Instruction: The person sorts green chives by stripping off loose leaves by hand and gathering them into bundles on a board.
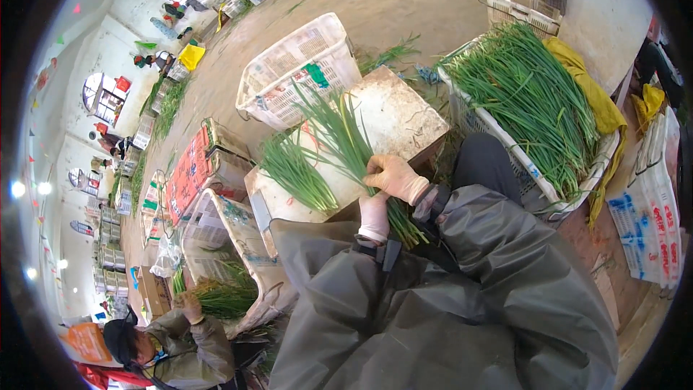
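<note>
My left hand [374, 218], in a pale thin glove, is closed around a bunch of long green chives [346, 141] below its middle. Just above it, my right hand [398, 177], gloved too, grips the same bunch with thumb and fingers. The leaves fan out away from me, and the stem ends [406, 225] stick out below my hands over my lap. Left of it, a smaller bunch of chives [300, 173] lies on a worn white board [400, 111], with thin red ties beside it.
To the right stands a white plastic crate [490, 135] heaped with loose chives [525, 103], a yellow cloth [587, 86] on its edge. Another white crate [303, 65] is beyond the board. At lower left a co-worker [178, 341] sits beside a crate [238, 238] holding greens.
</note>
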`<control>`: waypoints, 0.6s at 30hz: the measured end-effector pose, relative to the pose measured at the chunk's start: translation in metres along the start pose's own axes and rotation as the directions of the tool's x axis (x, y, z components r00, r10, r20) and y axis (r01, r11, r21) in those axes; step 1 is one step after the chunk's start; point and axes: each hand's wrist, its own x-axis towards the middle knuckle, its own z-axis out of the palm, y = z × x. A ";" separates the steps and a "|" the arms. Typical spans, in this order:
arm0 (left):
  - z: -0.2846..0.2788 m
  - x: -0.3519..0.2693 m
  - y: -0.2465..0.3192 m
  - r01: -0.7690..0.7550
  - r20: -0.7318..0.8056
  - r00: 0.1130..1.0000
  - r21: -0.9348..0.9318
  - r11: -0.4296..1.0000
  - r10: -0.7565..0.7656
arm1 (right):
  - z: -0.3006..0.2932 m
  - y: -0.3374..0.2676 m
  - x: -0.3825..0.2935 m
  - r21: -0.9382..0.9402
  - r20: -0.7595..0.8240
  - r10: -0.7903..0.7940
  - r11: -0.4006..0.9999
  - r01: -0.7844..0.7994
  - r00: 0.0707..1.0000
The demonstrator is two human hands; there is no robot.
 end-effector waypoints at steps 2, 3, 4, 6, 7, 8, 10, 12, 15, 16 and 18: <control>-0.003 0.002 -0.001 0.100 0.030 0.995 -0.031 0.994 -0.099 | 0.002 0.007 0.002 0.425 0.067 0.039 0.903 -0.064 0.997; -0.006 0.003 -0.001 0.141 0.053 0.989 -0.096 0.985 -0.136 | 0.002 0.006 0.002 0.426 0.071 0.036 0.903 -0.064 0.997; -0.009 0.004 -0.001 0.181 0.079 0.982 -0.159 0.971 -0.170 | 0.002 0.004 0.002 0.565 0.119 0.090 0.813 -0.142 0.989; -0.011 0.001 0.001 0.132 0.147 0.983 -0.151 0.980 -0.110 | 0.000 0.003 0.002 0.701 0.171 0.103 0.687 -0.194 0.980; -0.009 -0.001 0.004 0.085 0.219 0.974 -0.144 0.986 -0.052 | -0.002 0.003 0.002 0.700 0.168 0.105 0.687 -0.194 0.980; -0.008 -0.003 0.008 0.087 0.222 0.974 -0.144 0.986 -0.053 | -0.004 0.003 0.001 0.724 0.143 0.087 0.670 -0.165 0.986; -0.006 -0.009 0.015 0.163 0.308 0.948 -0.253 0.954 -0.081 | -0.007 -0.001 -0.001 0.747 0.116 0.070 0.652 -0.134 0.991; -0.002 -0.015 0.020 0.201 0.314 0.945 -0.333 0.921 -0.092 | -0.011 -0.008 -0.003 0.771 0.136 0.086 0.616 -0.160 0.987; -0.001 -0.018 0.027 0.206 0.363 0.931 -0.418 0.885 -0.045 | -0.021 -0.021 -0.008 0.752 0.218 0.174 0.597 -0.279 0.960; -0.004 -0.017 0.028 0.202 0.401 0.916 -0.440 0.875 -0.010 | -0.017 -0.021 -0.008 0.780 0.212 0.161 0.567 -0.266 0.964; -0.003 -0.017 0.032 0.202 0.440 0.898 -0.461 0.864 0.025 | -0.018 -0.024 -0.010 0.781 0.207 0.147 0.570 -0.254 0.967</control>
